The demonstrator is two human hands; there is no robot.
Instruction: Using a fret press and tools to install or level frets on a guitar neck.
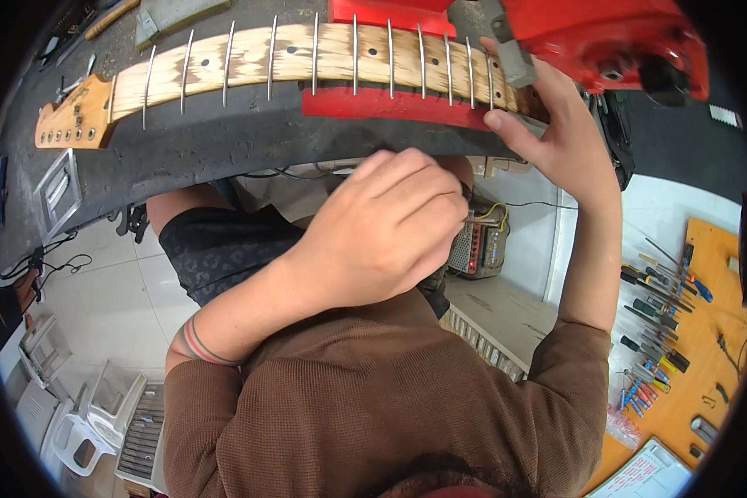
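A guitar neck (249, 62) of pale, brown-streaked wood lies across the bench, its headstock (75, 116) at the left. Several fret wires (314, 54) cross the fretboard, their ends sticking out past both edges. Red supports (373, 106) lie beneath the neck. At its right end my right hand (568, 137) grips the neck, thumb on the near edge and a finger by the far edge. A grey metal block (506, 50) of a red machine (614, 41) is right beside that hand. My left hand (390, 220) is closed in front of the bench; whatever its fingers hold is hidden.
The dark bench (183, 158) holds a metal frame-like piece (58, 195) near its left edge and a grey-green block (174, 18) at the back. Below stands a device with red lights (477, 249). At right, several hand tools (656, 315) lie by a wooden board (714, 266).
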